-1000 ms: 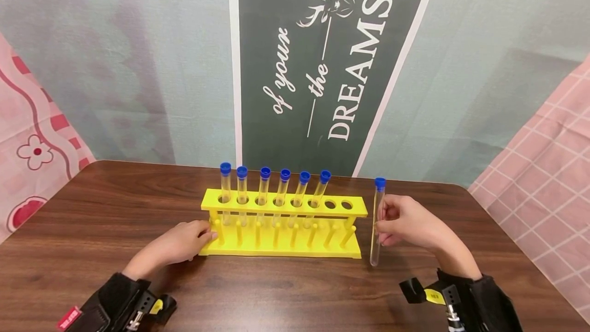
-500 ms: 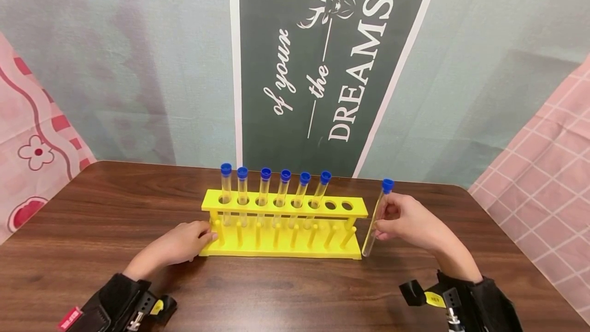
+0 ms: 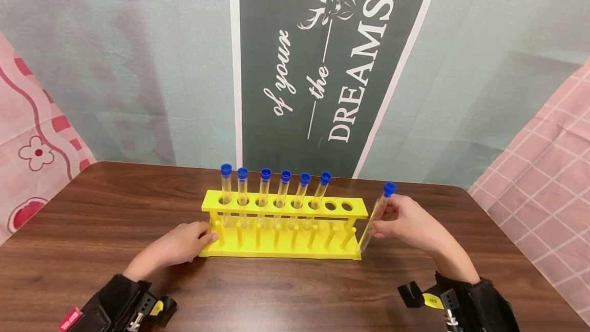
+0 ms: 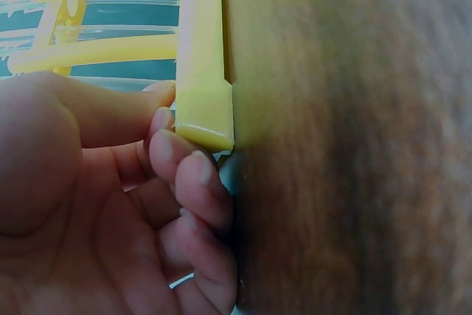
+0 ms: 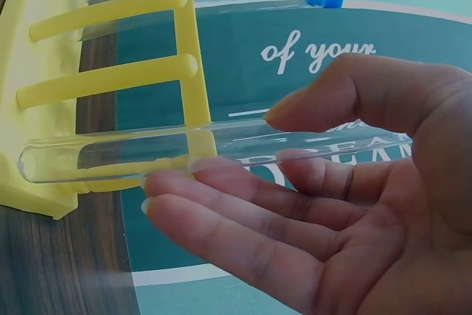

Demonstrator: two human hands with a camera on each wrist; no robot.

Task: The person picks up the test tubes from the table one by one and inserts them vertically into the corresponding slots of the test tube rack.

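Observation:
My right hand (image 3: 405,224) pinches a clear test tube (image 3: 378,211) with a blue cap (image 3: 389,188). The tube leans, its cap to the right and its rounded bottom at the right end of a yellow test tube rack (image 3: 281,251). In the right wrist view thumb and fingers lie on either side of the tube (image 5: 110,154), which passes in front of the rack (image 5: 37,130); whether they touch cannot be told. At the rack's left end my left hand (image 3: 182,242) grips the base corner (image 4: 205,119), thumb on one side, curled fingers against the end.
Several blue-capped tubes (image 3: 264,183) stand in the rack's holes from the left, some tilted. The two rightmost holes (image 3: 347,206) hold no tube. Upright pegs (image 3: 294,235) line the rack's front. The brown wooden table (image 3: 276,291) ends at a printed cloth (image 3: 295,65) behind.
The tube in my right hand has tilted from nearly upright, its bottom swinging left to the rack's end and its cap moving right. My left hand and the rack have stayed still.

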